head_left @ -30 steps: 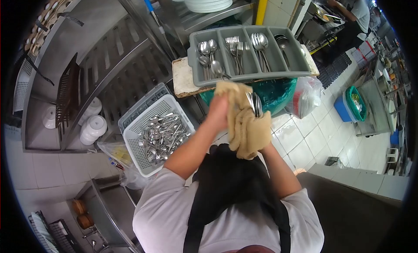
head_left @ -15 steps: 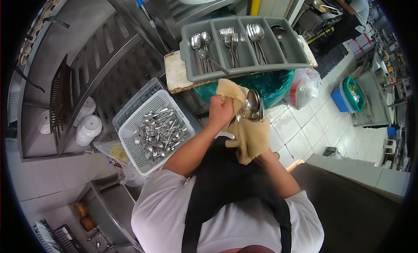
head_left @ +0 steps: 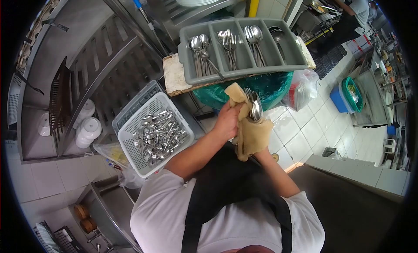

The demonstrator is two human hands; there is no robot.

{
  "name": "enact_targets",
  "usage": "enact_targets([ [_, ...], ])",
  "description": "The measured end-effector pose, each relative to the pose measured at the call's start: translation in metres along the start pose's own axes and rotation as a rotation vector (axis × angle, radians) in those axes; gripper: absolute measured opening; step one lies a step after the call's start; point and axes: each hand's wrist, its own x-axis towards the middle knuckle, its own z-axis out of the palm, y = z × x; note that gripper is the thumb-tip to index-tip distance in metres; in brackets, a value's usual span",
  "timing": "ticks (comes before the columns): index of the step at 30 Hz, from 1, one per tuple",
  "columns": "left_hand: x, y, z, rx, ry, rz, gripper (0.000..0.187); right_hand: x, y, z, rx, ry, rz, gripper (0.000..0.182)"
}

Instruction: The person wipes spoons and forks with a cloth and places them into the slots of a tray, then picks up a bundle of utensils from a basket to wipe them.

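Note:
My left hand (head_left: 228, 118) is closed on the upper part of a tan cloth (head_left: 256, 137), close beside a bunch of spoons and forks (head_left: 256, 105). The cloth wraps round the lower ends of this cutlery. Under the cloth is my right hand, its fingers hidden; only the wrist and forearm show. Above my hands, a grey cutlery tray (head_left: 244, 72) has spoons, forks, more spoons and a dark ladle-like spoon in separate compartments. One spoon lies slanted over the front edge of the left compartment. A white perforated basket (head_left: 131, 155) with a pile of cutlery (head_left: 159, 135) stands to the left.
The grey tray rests on a worn board (head_left: 173, 74) above a green plastic bag (head_left: 278, 88). White bowls (head_left: 90, 128) sit on a metal rack at left. Plates are stacked at the top. A blue bin (head_left: 342, 99) and another person (head_left: 358, 13) are at the right.
My left hand has moved slightly right and down along the cloth. The cloth has shifted around the cutlery, and fork tines now show beside the spoons.

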Motion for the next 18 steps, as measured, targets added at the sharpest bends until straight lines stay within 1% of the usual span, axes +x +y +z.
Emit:
enact_targets([
  [2,-0.006,0.005,0.004,-0.115,0.081,-0.163,0.024,0.003,-0.006,0.005,-0.134,0.081,-0.041,0.028],
  [3,-0.009,0.015,0.012,-0.138,0.193,-0.162,0.023,0.001,0.007,0.014,-0.244,0.162,-0.181,0.025],
  [5,0.003,0.025,0.01,0.355,0.125,0.149,0.021,0.001,0.007,0.024,-0.176,0.26,-0.185,0.021],
  [6,0.009,0.036,0.012,0.599,0.088,0.309,0.02,0.002,-0.012,0.024,-0.002,0.27,-0.051,0.02],
  [7,0.013,0.049,0.012,0.815,0.114,0.51,0.019,0.0,-0.028,0.02,0.065,0.262,0.053,0.021],
  [8,0.018,0.064,0.012,0.613,0.153,0.51,0.023,-0.002,-0.044,0.016,0.131,0.258,0.157,0.022],
  [10,0.027,0.086,0.01,0.206,0.212,0.497,0.033,-0.014,-0.065,0.008,0.05,0.238,0.295,0.026],
  [11,0.024,0.085,0.0,0.032,0.07,0.331,0.035,-0.02,-0.052,0.008,0.413,0.234,0.237,0.026],
  [13,0.018,0.078,-0.018,-0.29,-0.235,-0.006,0.038,-0.012,-0.034,-0.002,-0.304,0.172,-0.221,0.025],
  [14,-0.003,0.068,-0.005,-0.295,-0.369,-0.162,0.04,-0.013,-0.03,-0.003,-0.18,0.131,-0.238,0.026],
  [15,0.002,0.026,-0.03,-0.409,-0.418,-0.154,0.036,-0.014,-0.026,-0.004,-0.054,0.088,-0.251,0.027],
  [16,-0.019,0.019,0.0,-0.018,-0.312,0.032,0.03,-0.015,-0.022,-0.005,0.07,0.045,-0.259,0.028],
  [18,-0.021,0.027,0.02,0.109,-0.044,0.071,0.026,-0.012,0.001,0.005,-0.386,0.138,-0.472,0.032],
])
